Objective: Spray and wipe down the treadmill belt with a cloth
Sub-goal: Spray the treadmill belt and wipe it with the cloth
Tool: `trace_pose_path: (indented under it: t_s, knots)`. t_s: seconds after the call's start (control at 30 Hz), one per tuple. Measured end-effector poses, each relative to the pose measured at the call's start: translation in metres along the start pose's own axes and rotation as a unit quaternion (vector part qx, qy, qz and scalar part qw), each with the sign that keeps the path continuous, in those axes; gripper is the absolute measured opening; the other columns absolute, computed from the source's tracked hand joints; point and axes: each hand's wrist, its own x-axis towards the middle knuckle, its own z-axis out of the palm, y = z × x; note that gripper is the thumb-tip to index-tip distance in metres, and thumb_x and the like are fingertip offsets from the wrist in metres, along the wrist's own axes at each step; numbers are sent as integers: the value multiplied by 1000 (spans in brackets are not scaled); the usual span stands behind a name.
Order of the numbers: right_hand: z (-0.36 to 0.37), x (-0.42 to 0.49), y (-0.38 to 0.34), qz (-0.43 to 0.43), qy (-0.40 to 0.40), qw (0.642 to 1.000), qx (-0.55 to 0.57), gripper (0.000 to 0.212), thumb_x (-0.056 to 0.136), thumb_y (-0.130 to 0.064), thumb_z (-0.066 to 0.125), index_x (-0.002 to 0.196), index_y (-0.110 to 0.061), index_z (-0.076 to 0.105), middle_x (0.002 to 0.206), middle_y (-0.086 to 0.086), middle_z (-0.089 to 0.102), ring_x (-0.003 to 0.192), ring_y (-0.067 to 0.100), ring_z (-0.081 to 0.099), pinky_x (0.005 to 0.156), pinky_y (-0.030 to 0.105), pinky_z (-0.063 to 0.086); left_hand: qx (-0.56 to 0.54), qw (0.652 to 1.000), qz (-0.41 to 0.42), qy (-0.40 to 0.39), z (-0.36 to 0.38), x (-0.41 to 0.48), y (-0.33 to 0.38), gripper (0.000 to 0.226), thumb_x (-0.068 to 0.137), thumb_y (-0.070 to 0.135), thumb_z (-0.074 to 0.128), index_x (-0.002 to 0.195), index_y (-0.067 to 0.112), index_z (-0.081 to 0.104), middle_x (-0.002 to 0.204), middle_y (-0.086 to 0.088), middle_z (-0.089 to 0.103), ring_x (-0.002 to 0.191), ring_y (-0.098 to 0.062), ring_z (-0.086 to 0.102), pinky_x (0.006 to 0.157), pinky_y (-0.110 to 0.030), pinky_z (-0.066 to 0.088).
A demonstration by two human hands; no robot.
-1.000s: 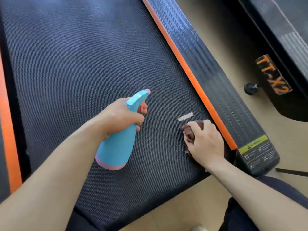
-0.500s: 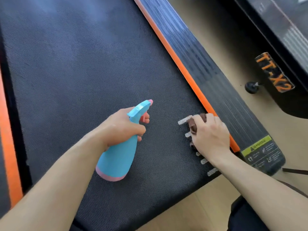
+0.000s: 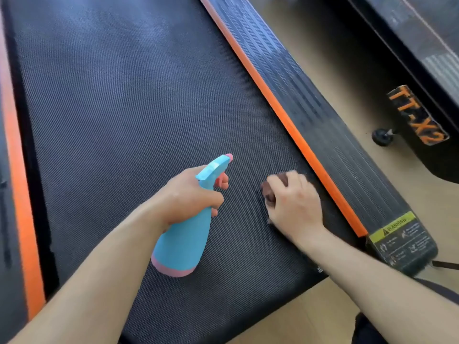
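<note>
1. The brown cloth (image 3: 269,191) is mostly hidden under the right hand (image 3: 295,207). Only a blurred wad shows at the fingertips, and its full shape cannot be made out.
2. Both forearms are cut off by the lower edge. The treadmill belt (image 3: 124,120) runs out of the picture at 12 o'clock, and the left hand (image 3: 191,194) covers the neck of the spray bottle (image 3: 183,239).
3. The small print on the yellow warning label (image 3: 395,227), at 4 o'clock, is too fine to read.
4. Half a second ago, short white dashes showed on the belt beside the right hand, and none show there now. That hand then touched the orange strip (image 3: 285,115). It has since slid toward 9 o'clock, leaving a band of belt between them.
5. The bottle is held much as before.
6. The left hand grips the bottle round its neck with a finger on the pink trigger. The bottle is at 7 o'clock from the picture's middle, held over the belt.
7. The bottle's long axis runs from 7 to 1 o'clock, base nearest the person and nozzle pointing to 1 o'clock.
8. The right hand's fingers curl over the cloth and press it on the belt at 4 o'clock.
9. The belt's long axis runs from 5 to 11 o'clock.
</note>
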Motion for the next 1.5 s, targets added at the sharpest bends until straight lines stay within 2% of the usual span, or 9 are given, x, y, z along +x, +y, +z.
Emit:
trace_pose_path:
  t_s: [0.13, 0.33, 0.47, 0.6, 0.8, 1.03, 1.2, 1.37, 1.5]
  knots:
    - [13, 23, 7, -77, 11, 997, -17, 26, 77, -31, 72, 97, -15, 67, 90, 13, 53, 77, 34, 54, 62, 39, 45, -5, 1000, 1, 9, 0, 4, 3, 48, 67, 22, 67, 111, 40, 70, 113, 12, 76, 80, -23, 80, 95, -45, 60]
    - [23, 163, -32, 56, -8, 998, -10, 30, 90, -28, 60, 117, -15, 59, 111, 20, 55, 99, 40, 54, 74, 42, 41, -34, 999, 3, 36, -2, 7, 1, 48, 62, 24, 66, 108, 35, 71, 110, 19, 74, 76, -23, 80, 96, -51, 60]
    - [19, 114, -24, 13, 18, 1000, 2, 26, 84, -30, 62, 106, -16, 61, 100, 18, 55, 88, 39, 55, 68, 42, 46, -60, 997, -3, 43, -7, 12, -3, 42, 62, 23, 66, 103, 34, 71, 110, 16, 75, 77, -26, 80, 95, -52, 60]
    - [23, 74, 1, -78, 2, 997, 3, 30, 82, -37, 59, 103, -16, 65, 92, 16, 53, 79, 37, 55, 62, 41, 47, -58, 998, -1, 36, -6, 14, -1, 59, 61, 24, 65, 118, 39, 69, 111, 17, 74, 76, -23, 80, 95, -47, 61]
    - [29, 164, -39, 45, 9, 999, 9, 29, 90, -31, 62, 114, -16, 62, 107, 21, 55, 94, 40, 54, 74, 43, 46, -36, 999, -3, 31, -5, 5, 2, 55, 63, 23, 66, 116, 35, 70, 108, 15, 74, 79, -24, 80, 95, -47, 61]
    - [10, -5, -24, -46, -16, 996, 69, 35, 80, -39, 57, 109, -20, 65, 99, 15, 53, 84, 36, 51, 69, 43, 48, -100, 994, -4, 50, 22, -30, 4, 54, 62, 16, 64, 115, 20, 70, 117, -2, 74, 68, -24, 74, 89, -43, 63]
    - [-8, -94, -4, 64, -22, 996, 50, 41, 76, -26, 77, 116, -17, 67, 107, 18, 56, 88, 39, 54, 74, 45, 49, -142, 989, -28, 34, 77, -63, -3, 54, 63, 16, 64, 117, 18, 70, 111, 0, 74, 67, -20, 69, 79, -34, 63]
    - [-33, -141, 0, 250, -65, 958, 125, 37, 89, -33, 69, 123, -20, 64, 115, 20, 55, 101, 42, 53, 83, 48, 49, -96, 994, -59, 5, 132, -95, -24, 28, 81, 9, 68, 106, 21, 69, 111, 0, 74, 70, -17, 71, 67, -27, 57]
    - [-47, -152, 10, 285, -62, 942, 164, 39, 93, -34, 63, 129, -20, 60, 115, 18, 52, 105, 39, 50, 87, 48, 48, 9, 998, -52, -33, 163, -106, -21, 27, 83, 12, 66, 104, 29, 65, 89, 10, 72, 74, -16, 76, 72, -29, 55]
